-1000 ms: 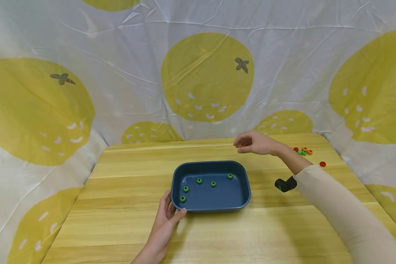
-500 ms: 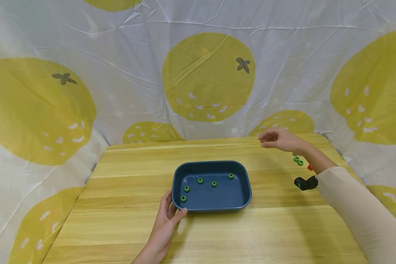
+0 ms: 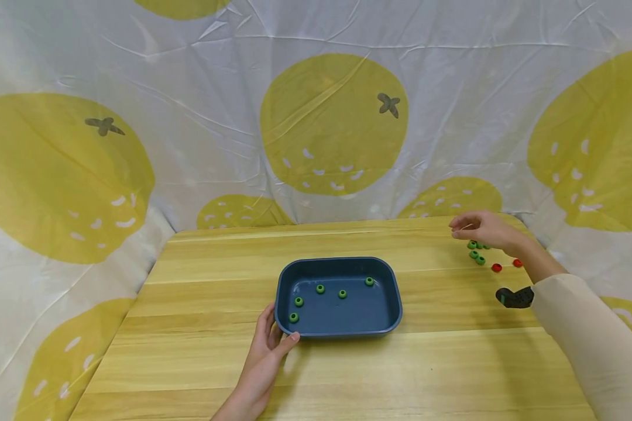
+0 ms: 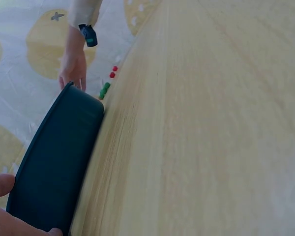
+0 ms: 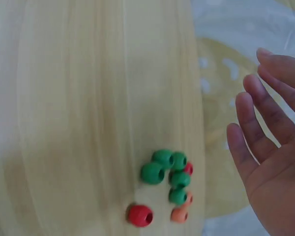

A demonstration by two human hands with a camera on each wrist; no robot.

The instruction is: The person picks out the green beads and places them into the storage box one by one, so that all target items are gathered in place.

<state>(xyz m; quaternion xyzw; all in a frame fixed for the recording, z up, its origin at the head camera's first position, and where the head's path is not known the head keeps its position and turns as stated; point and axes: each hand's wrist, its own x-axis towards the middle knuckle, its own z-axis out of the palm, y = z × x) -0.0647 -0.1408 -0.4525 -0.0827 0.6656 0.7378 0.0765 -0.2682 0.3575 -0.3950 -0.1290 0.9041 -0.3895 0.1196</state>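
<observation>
A dark blue rectangular basin (image 3: 358, 314) stands on the table in the head view, with several green beads (image 3: 342, 294) scattered on its bottom. My left hand (image 3: 260, 362) grips its front left corner, thumb at the front rim and fingers along the left side. Out to the right, my right hand (image 3: 487, 230) hovers over a group of loose beads, its fingers loosely bent and nothing in them. The right wrist view shows green beads (image 5: 152, 173), red beads (image 5: 139, 215) and orange beads (image 5: 179, 214) lying on the table below and beside that hand, apart from it.
The wooden table (image 3: 200, 327) ends at a hanging cloth (image 3: 200, 146) printed with yellow fruit at the back and sides. A black wrist device (image 3: 515, 297) sits by the right sleeve (image 3: 579, 327).
My right hand has moved rightward from behind the basin's right end to above the loose beads. The left hand and the basin have stayed in place.
</observation>
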